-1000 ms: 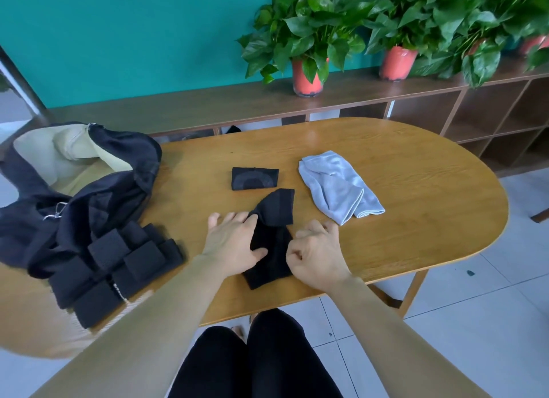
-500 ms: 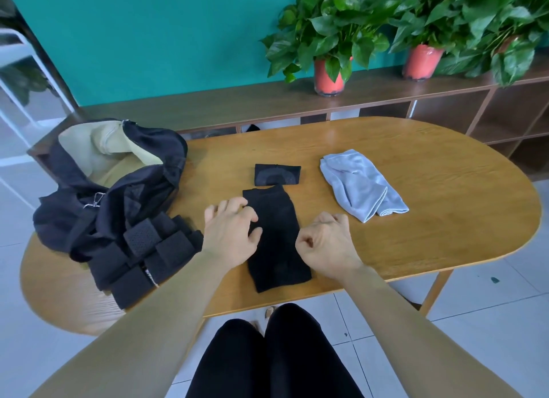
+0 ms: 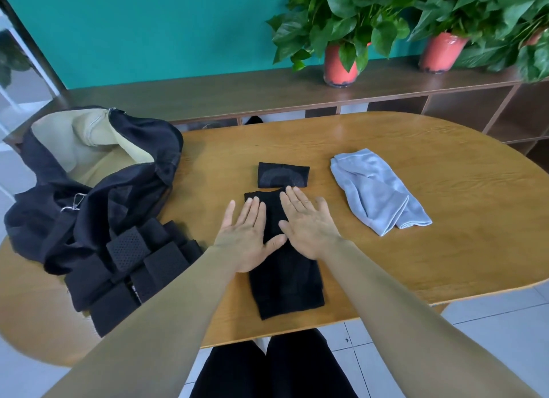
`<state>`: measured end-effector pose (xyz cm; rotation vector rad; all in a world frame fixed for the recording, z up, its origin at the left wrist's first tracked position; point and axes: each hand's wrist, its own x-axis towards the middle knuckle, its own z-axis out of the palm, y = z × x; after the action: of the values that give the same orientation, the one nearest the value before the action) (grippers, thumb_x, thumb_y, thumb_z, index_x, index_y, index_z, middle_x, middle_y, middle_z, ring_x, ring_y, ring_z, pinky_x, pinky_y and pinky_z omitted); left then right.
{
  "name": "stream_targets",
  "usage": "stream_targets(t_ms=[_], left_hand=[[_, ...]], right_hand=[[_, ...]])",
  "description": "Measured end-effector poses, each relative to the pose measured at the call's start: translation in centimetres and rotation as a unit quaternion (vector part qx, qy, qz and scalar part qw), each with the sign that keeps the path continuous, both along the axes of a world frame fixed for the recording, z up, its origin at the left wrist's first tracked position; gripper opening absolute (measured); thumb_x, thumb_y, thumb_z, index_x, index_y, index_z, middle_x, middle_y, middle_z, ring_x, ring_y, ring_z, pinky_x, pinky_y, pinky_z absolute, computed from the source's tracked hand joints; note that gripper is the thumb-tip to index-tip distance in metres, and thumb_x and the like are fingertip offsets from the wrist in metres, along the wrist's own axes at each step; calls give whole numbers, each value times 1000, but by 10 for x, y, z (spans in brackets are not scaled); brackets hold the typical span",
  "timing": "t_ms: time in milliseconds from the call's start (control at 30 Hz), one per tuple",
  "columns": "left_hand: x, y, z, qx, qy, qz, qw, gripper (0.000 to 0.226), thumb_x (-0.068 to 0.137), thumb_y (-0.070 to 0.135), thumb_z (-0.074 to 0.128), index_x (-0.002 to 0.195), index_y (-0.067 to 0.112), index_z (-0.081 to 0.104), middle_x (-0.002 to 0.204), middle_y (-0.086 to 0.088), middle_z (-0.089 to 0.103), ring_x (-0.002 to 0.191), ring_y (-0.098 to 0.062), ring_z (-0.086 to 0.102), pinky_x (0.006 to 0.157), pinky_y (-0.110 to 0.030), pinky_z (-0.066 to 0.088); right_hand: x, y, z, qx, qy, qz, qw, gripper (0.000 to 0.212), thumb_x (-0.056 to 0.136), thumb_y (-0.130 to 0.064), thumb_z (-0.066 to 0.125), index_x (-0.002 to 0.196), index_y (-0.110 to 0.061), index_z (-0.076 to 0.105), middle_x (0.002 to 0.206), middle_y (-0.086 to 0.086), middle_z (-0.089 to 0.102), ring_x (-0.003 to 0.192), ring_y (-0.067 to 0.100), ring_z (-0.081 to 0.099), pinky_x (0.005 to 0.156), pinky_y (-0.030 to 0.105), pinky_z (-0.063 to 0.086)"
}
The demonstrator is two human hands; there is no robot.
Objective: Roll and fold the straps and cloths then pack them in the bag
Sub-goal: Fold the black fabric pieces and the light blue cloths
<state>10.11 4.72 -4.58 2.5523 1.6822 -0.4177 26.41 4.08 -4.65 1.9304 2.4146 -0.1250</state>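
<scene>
A long black cloth (image 3: 285, 281) lies flat on the wooden table (image 3: 430, 249), running from the near edge away from me. My left hand (image 3: 248, 234) and my right hand (image 3: 307, 222) press flat on its far half, fingers straight. Just beyond it sits a small folded black piece (image 3: 282, 174). A light blue folded cloth (image 3: 377, 195) lies to the right. At the left, the black bag (image 3: 98, 172) stands open with its cream lining showing, and several black padded straps (image 3: 127, 273) lie in front of it.
A low wooden shelf (image 3: 208, 94) runs behind the table, carrying potted plants in red pots (image 3: 338, 65). The table's near edge is just above my knees. White tiled floor lies to the right.
The black cloth's folded-over far end was laid out flat. Both hands uncurled and slid forward, now pressing flat on the cloth.
</scene>
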Motion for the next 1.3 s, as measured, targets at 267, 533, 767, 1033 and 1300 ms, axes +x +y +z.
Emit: stream_targets(t_ms=[267,533,767,1033,1300], left_hand=[[-7,4,-10,-10,24,-2,1000,106,71,82,-8,149,10,-18,156,-10,-23,143,-19,-26,113,-52,-19],[-10,-2,-1,-10,66,-6,998,105,71,81,-10,148,9,-20,156,-10,-23,142,-19,-27,112,-52,-21],[-22,-56,-2,14,-33,-25,999,79,88,62,-7,147,12,-22,156,-2,-27,141,-13,-28,112,-46,-23],[-21,-95,-7,26,-53,-41,997,72,89,53,-8,150,14,-18,157,1,-23,142,-10,-25,112,-46,-23],[-29,-99,-14,25,-44,-42,998,70,93,53,-7,150,15,-15,158,0,-19,143,-11,-22,112,-46,-23]], right_hand=[[9,7,-20,-45,12,-12,999,67,97,-57,3,151,-19,-10,157,-4,-18,143,9,-19,117,43,-9],[10,-3,-12,-58,32,-13,998,66,98,-54,6,151,-18,-11,157,-3,-20,142,9,-23,117,44,-10],[20,-61,-6,-19,88,4,996,63,100,-53,7,152,-20,-7,158,-7,-17,140,4,-24,117,42,-10],[-4,-113,-7,-22,82,53,995,70,92,-55,-2,152,-19,-5,158,-6,-15,142,4,-21,118,43,-8],[5,-123,-14,-33,28,43,998,64,96,-50,2,152,-21,-8,157,-8,-17,142,5,-20,117,40,-10]])
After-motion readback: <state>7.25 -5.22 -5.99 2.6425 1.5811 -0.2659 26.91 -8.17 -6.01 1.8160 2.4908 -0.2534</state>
